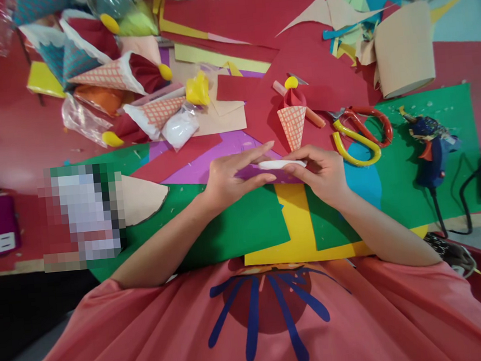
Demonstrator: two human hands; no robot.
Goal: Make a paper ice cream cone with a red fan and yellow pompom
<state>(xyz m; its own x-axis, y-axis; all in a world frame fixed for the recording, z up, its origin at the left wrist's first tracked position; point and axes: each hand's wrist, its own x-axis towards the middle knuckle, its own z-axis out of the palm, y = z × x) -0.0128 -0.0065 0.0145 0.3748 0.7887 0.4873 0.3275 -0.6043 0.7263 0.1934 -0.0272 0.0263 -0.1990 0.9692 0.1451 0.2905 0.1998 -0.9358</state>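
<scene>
Between my hands is a thin white strip (279,164), smooth like modelling clay, held roughly level above purple paper. My right hand (324,176) pinches its right end between thumb and fingers. At the other end, my left hand (229,178) has its thumb and fingers stretched apart around the strip; whether a hidden finger touches it I cannot tell. Just beyond lies a small paper ice-cream cone (293,125) with a checked pattern, a red top and a yellow oval tip.
Red-and-yellow-handled scissors (360,133) lie right of my hands, with a blue glue gun (430,158) and its cord farther right. More paper cones (105,77) and a bag of white clay (180,128) are at the back left. A beige paper cylinder (406,51) stands back right.
</scene>
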